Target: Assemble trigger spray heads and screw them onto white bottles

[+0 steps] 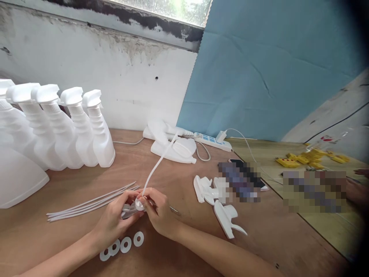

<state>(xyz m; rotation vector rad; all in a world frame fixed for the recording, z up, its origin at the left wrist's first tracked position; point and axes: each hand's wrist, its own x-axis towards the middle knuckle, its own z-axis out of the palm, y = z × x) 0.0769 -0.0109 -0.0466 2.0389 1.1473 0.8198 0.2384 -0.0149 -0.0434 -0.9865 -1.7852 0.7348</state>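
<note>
My left hand [113,215] is closed around a white trigger spray head [140,204], its round collar turned up. At that collar, my right hand [160,211] pinches the lower end of a thin white dip tube [157,165], which leans up and away. Fingers partly hide where tube and head meet. Left of my hands lies a bundle of dip tubes [86,204]. Several white ring washers [126,244] lie just below my left hand. To the right, loose trigger spray heads [225,219] rest on the table.
White spray bottles [102,144] with heads fitted stand at the left. More white spray parts [173,148] lie at the back near a power strip [213,141] with a plugged-in charger. A phone [262,184] lies right. Farther right are yellow pieces [305,158] and another person's hand [357,190].
</note>
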